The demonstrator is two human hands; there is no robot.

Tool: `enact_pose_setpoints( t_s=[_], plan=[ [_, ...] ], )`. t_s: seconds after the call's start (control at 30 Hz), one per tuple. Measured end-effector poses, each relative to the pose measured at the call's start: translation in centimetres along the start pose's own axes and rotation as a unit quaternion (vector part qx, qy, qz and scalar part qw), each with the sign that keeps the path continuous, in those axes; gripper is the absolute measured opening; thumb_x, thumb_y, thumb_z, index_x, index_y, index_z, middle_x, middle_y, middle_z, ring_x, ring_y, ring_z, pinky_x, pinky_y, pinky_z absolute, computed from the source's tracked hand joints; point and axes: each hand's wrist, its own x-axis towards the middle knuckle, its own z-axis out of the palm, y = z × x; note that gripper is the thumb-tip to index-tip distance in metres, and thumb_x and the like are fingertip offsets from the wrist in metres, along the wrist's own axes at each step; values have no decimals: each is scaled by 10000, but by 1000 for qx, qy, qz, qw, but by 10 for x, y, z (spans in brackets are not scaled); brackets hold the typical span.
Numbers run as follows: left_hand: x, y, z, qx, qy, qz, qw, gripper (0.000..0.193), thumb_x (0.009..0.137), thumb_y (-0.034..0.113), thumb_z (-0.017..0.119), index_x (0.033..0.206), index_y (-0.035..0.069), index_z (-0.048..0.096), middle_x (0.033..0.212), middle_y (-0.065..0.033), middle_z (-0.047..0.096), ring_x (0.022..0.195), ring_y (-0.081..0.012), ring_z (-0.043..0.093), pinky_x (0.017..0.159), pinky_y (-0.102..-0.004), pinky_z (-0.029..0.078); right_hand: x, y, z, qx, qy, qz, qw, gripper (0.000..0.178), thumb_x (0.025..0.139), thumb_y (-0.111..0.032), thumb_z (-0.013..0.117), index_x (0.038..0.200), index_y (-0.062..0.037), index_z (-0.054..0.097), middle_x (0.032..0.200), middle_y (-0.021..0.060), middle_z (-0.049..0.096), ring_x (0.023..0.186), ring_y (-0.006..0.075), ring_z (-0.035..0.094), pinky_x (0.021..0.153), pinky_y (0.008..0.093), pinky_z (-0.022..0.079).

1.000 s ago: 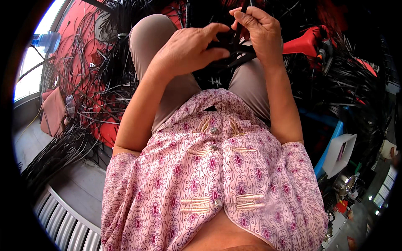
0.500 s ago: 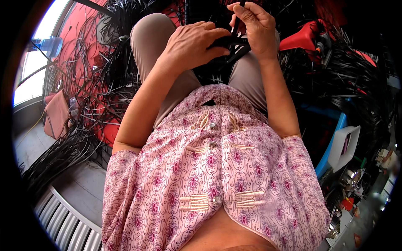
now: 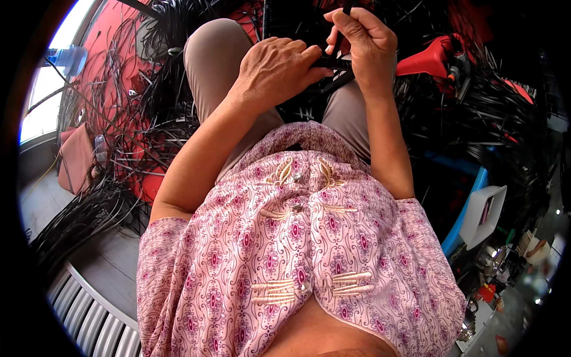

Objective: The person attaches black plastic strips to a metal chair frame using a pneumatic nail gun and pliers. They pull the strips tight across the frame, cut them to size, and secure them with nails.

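Above my knees, my left hand [image 3: 276,74] has its fingers bent and its thumb pressed along a black woven band [image 3: 340,63]. Most of those fingertips are hidden behind the hand. To the right, my right hand [image 3: 366,50] pinches a flat black strip [image 3: 346,8] between thumb and fingers. This strip stands nearly upright, running down to the band between the two hands. Other black strips hang under the band. How they join is too dark to make out.
Tangled black strips [image 3: 160,89] cover the red surface at the left. A red tool [image 3: 425,59] lies at the right among more strips. Further round are a white plastic basket [image 3: 483,217], a pink cloth-like piece [image 3: 77,157] and a grey slatted seat [image 3: 98,315].
Both hands sit slightly lower in the picture. My left thumb and index finger have drawn together, covering more of the band. The right hand keeps its pinch on the strip.
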Motion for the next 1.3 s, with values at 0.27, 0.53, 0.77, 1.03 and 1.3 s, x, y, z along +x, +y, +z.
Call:
enact_pose_setpoints(
  t_s=[0.27,0.53,0.77,1.03,1.3],
  plan=[
    [-1,0,4,19,16,11,1000,421,904,534,604,872,116,635,737,-46,642,747,-218,669,700,-364,521,4,1,4,-66,20,-30,997,190,935,-162,691,836,0,701,606,42,627,526,90,594,491,223,443],
    [-8,1,8,-11,41,22,999,361,845,459,692,835,114,587,727,-38,578,728,-234,637,661,-382,500,25,2,9,-160,-22,108,981,263,953,-181,657,753,-11,659,585,45,626,494,93,582,448,278,418],
    [-7,0,11,-16,77,31,996,346,819,439,727,803,125,583,730,-30,593,712,-225,636,657,-369,498,53,44,2,-309,-151,26,939,228,901,-133,654,724,10,665,593,95,645,539,163,649,517,319,501],
    [-10,1,13,-4,95,15,995,348,834,439,717,792,117,591,740,-39,628,732,-238,653,675,-373,504,14,-27,7,-251,-65,17,966,318,952,-191,655,700,-1,612,599,75,638,532,135,616,493,292,460],
    [-12,-1,14,-10,87,17,996,328,827,422,718,824,117,596,746,-34,624,738,-237,652,668,-373,505,1,-33,5,-214,-40,-7,976,298,956,-156,664,705,-10,599,587,44,617,521,88,576,475,262,420]
  ],
)
